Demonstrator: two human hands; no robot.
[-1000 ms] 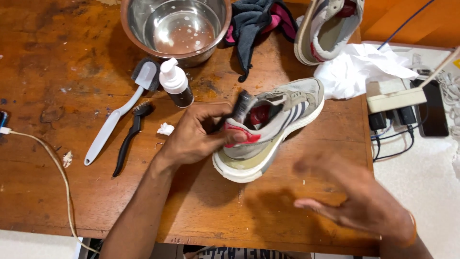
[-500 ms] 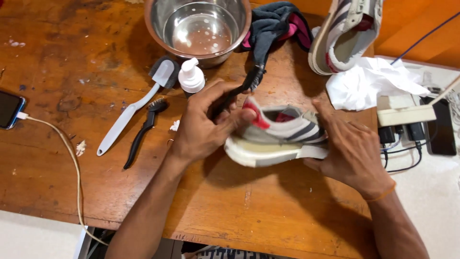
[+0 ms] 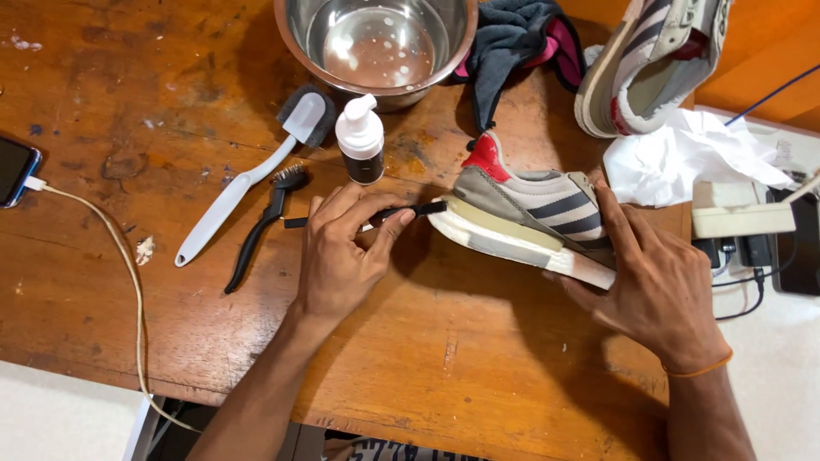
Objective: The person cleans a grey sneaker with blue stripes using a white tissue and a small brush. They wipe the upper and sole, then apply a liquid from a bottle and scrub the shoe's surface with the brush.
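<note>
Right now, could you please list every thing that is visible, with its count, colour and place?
sneaker: 1, grey with dark stripes, red heel, white sole; on its side at table centre-right, between both hands
thin brush: 1, black; in the left hand, tip at the sole's heel
second sneaker: 1, same colours; top right
metal bowl: 1, silver; top centre
pump bottle: 1, white top, dark body; below the bowl
long brush: 1, white handle; left of the bottle
small brush: 1, black; beside the long brush
cloth: 1, dark with pink; right of the bowl
crumpled paper: white; right
power strip: 1, white; right edge
phone: 1, with white cable; left edge
table: 1, brown wood
left hand: holds the thin brush
right hand: steadies the sneaker
</note>
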